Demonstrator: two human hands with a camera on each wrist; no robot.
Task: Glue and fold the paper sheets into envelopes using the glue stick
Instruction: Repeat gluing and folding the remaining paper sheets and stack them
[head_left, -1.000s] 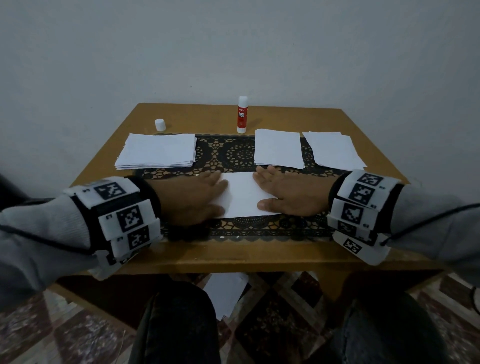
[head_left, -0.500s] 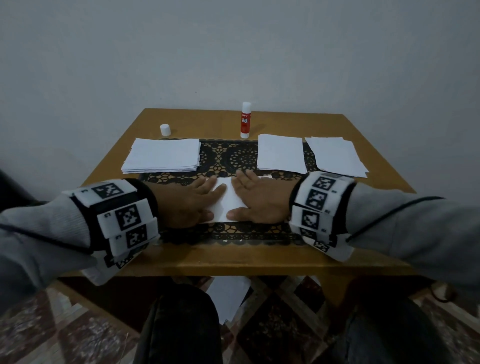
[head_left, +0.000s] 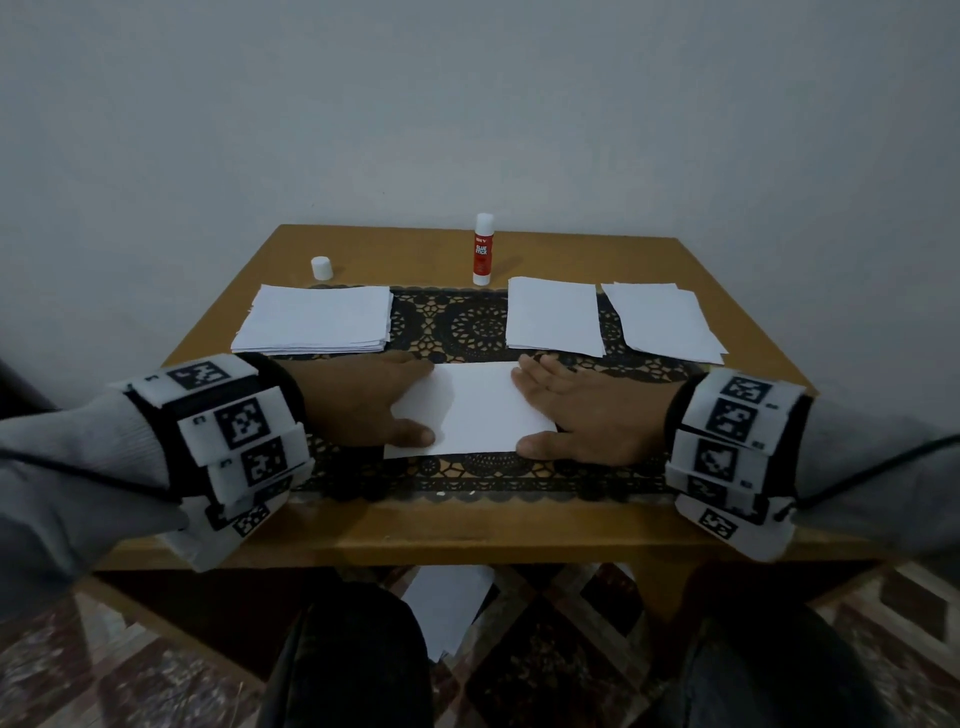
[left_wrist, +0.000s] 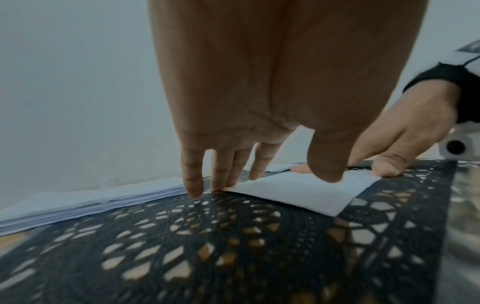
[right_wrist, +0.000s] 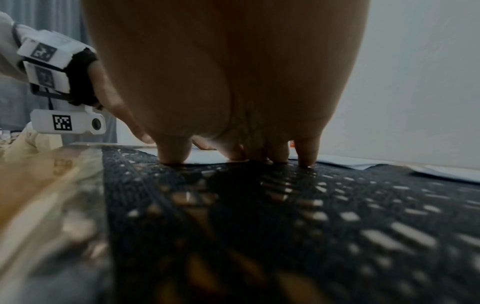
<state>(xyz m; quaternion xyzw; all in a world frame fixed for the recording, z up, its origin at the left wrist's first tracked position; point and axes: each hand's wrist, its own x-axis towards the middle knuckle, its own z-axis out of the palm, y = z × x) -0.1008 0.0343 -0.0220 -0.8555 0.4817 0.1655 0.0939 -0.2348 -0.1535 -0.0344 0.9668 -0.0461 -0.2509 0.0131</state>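
Folded paper sheet (head_left: 475, 408) lay flat on the dark lace mat (head_left: 467, 322) near the front of the counter (head_left: 467, 530), its long axis running left to right, directly between the two hands. Left hand (head_left: 358, 400) pressed on the sheet's left end and right hand (head_left: 592, 410) on its right end, each about equally near, so any coming crease or smoothing stroke would likely run along that axis. Both hands were flat and spread open, fingers straight, gripping nothing; the left wrist view showed fingertips (left_wrist: 193, 185) touching the sheet's far corner and the mat. Farther back lay a stack of paper (head_left: 317, 319) at left and two more white pieces (head_left: 556, 319) at right. Glue stick (head_left: 483, 249) stood upright at the far edge, well apart from both hands, with a small white cap (head_left: 321, 267) to its left.
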